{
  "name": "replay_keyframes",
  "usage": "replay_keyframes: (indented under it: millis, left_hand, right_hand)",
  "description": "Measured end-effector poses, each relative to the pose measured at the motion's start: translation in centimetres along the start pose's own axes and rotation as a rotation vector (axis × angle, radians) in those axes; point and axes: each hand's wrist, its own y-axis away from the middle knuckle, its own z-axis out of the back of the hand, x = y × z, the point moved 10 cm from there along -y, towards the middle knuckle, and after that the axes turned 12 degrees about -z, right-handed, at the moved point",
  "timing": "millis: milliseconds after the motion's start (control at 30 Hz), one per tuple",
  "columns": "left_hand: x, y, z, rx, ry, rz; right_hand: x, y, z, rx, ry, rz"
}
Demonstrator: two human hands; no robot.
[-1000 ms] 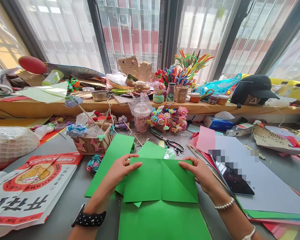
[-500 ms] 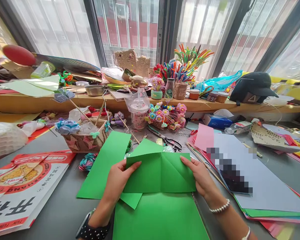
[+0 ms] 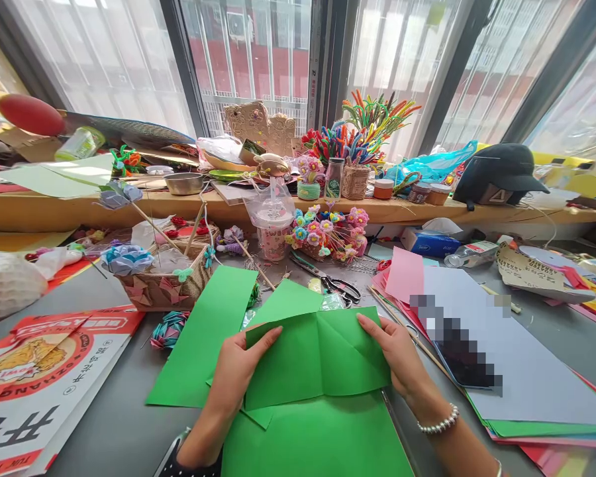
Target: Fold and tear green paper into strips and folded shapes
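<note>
A creased sheet of green paper (image 3: 298, 361) is stretched between both hands, with a vertical fold in its middle and a slanting crease on its right half. My left hand (image 3: 246, 368) pinches its left edge, thumb on the front face. My right hand (image 3: 397, 348) grips the upper right corner the same way. Below the held sheet lies a larger green sheet (image 3: 318, 437). Behind my left hand rests a green paper strip (image 3: 203, 338), and another green piece (image 3: 288, 299) shows just past the held sheet's top edge. The fingers behind the paper are hidden.
Black-handled scissors (image 3: 342, 288) lie beyond the paper. To the right is a paper stack (image 3: 531, 371) with a partly blurred phone (image 3: 464, 364). A printed bag (image 3: 40, 384) lies left. A basket (image 3: 169, 288), a lidded cup (image 3: 273, 232) and crocheted flowers (image 3: 322, 232) stand behind.
The held green paper has tilted and its lower edge has dropped a little towards me. Both hands keep their grip. The whole view has shifted slightly.
</note>
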Motion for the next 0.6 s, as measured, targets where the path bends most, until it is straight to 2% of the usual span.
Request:
replay_keyframes:
  millis: [400,600]
  left_hand:
    - [-1.3,-0.1,1.3,-0.066,-0.142,-0.239]
    - [-2.1,0.1,1.4,-0.084,-0.219,-0.303]
  right_hand:
    - [-1.4,-0.3,-0.9,0.093,-0.107,-0.113]
    - [-1.6,-0.3,-0.7,0.070,-0.099,-0.119]
